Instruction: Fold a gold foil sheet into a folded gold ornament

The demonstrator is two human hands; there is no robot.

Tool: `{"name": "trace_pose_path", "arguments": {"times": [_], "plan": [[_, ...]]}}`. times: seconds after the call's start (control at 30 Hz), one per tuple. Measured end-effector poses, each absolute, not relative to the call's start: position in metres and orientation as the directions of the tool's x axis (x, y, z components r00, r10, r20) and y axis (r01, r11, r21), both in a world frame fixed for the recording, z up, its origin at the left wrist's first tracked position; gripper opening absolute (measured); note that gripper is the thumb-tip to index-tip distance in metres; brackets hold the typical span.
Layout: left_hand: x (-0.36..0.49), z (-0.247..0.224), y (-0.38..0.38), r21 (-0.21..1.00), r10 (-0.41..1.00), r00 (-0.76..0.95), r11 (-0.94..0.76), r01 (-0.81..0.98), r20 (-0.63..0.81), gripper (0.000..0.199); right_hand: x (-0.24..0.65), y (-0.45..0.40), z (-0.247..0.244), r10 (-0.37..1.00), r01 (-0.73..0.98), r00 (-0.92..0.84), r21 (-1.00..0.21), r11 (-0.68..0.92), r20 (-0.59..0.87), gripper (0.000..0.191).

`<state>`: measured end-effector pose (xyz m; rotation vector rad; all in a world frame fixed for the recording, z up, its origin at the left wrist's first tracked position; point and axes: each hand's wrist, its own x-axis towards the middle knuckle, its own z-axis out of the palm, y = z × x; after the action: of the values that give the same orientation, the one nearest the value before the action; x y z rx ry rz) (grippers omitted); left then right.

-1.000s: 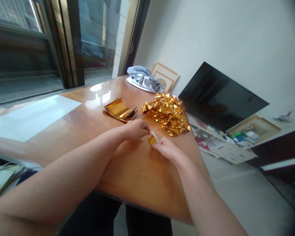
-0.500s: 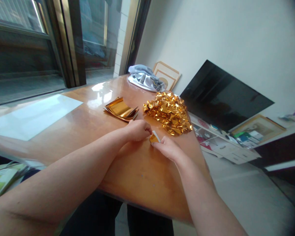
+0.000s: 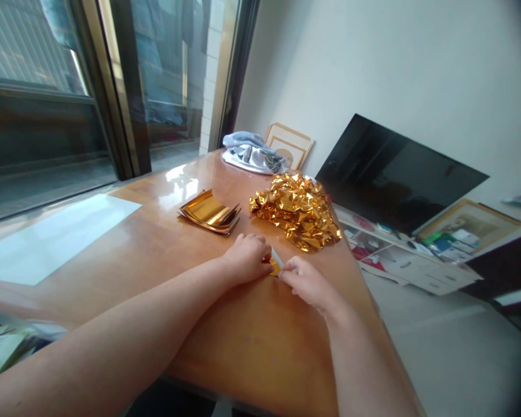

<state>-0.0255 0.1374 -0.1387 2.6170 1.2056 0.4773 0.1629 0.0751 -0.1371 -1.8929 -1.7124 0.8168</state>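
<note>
A small piece of gold foil paper with a white edge is held between my two hands, low over the wooden table. My left hand grips its left side with bent fingers. On its right side, my right hand pinches it between thumb and fingers. Beyond my left hand lies a stack of curled gold sheets. Past the paper, to the right, sits a pile of crumpled or folded gold foil pieces.
A pale sheet lies on the table's left part. Folded bluish cloth is at the far end. Beyond the right edge are a television and a white cabinet. Glass sliding doors stand at the left.
My left hand has come onto the small gold paper, covering more of it. My right hand has shifted its hold slightly. The whole view has moved, with the table lower in it.
</note>
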Motion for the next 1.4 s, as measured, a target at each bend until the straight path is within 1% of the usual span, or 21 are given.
{"name": "trace_pose_path", "arguments": {"times": [0.1,0.2,0.3,0.43,0.53,0.63,0.73,0.83,0.97,1.07,1.17,1.27,1.33,1.4], "plan": [[-0.022,-0.142,0.138,0.311,0.772,0.599,-0.634,0.708,0.211,0.022,0.172,0.076,-0.133,0.986,0.614,0.074,-0.772,-0.162,-0.148,0.015],[-0.02,-0.143,0.138,0.295,0.765,0.608,-0.643,0.706,0.213,0.019,0.18,0.079,-0.135,0.984,0.591,0.17,-0.793,-0.148,-0.057,0.015],[-0.019,-0.142,0.138,0.277,0.754,0.623,-0.657,0.702,0.21,0.018,0.183,0.082,-0.143,0.987,0.655,0.159,-0.749,-0.098,0.01,0.016],[-0.018,-0.141,0.138,0.28,0.741,0.639,-0.67,0.687,0.204,0.017,0.183,0.085,-0.154,0.996,0.734,0.089,-0.674,-0.081,-0.023,0.019],[-0.019,-0.141,0.138,0.299,0.739,0.643,-0.671,0.679,0.198,0.017,0.181,0.086,-0.158,0.997,0.743,0.079,-0.665,-0.077,-0.026,0.018],[-0.019,-0.141,0.138,0.311,0.74,0.644,-0.669,0.675,0.194,0.017,0.178,0.086,-0.161,0.997,0.752,0.076,-0.657,-0.048,0.014,0.014],[-0.02,-0.141,0.139,0.314,0.746,0.637,-0.663,0.68,0.194,0.018,0.174,0.084,-0.161,0.997,0.773,0.045,-0.634,0.004,0.061,0.01],[-0.021,-0.141,0.14,0.319,0.747,0.634,-0.661,0.679,0.199,0.018,0.17,0.082,-0.158,0.993,0.815,-0.02,-0.574,0.085,0.118,0.005],[-0.023,-0.139,0.14,0.319,0.752,0.624,-0.657,0.684,0.211,0.019,0.166,0.077,-0.151,0.976,0.862,-0.103,-0.472,0.185,0.193,0.008],[-0.025,-0.136,0.139,0.311,0.757,0.618,-0.653,0.691,0.214,0.021,0.165,0.075,-0.148,0.969,0.874,-0.152,-0.432,0.224,0.197,0.008],[-0.027,-0.135,0.139,0.311,0.763,0.612,-0.645,0.698,0.207,0.02,0.165,0.074,-0.148,0.968,0.869,-0.177,-0.433,0.238,0.178,0.009],[-0.03,-0.136,0.144,0.354,0.785,0.594,-0.614,0.706,0.177,0.019,0.166,0.074,-0.15,0.971,0.857,-0.172,-0.462,0.231,0.166,0.009],[-0.031,-0.139,0.149,0.402,0.823,0.546,-0.557,0.727,0.154,0.02,0.166,0.074,-0.151,0.973,0.85,-0.167,-0.477,0.225,0.162,0.009],[-0.031,-0.142,0.155,0.435,0.87,0.468,-0.487,0.758,0.159,0.022,0.166,0.074,-0.151,0.972,0.846,-0.17,-0.482,0.227,0.16,0.009]]}}
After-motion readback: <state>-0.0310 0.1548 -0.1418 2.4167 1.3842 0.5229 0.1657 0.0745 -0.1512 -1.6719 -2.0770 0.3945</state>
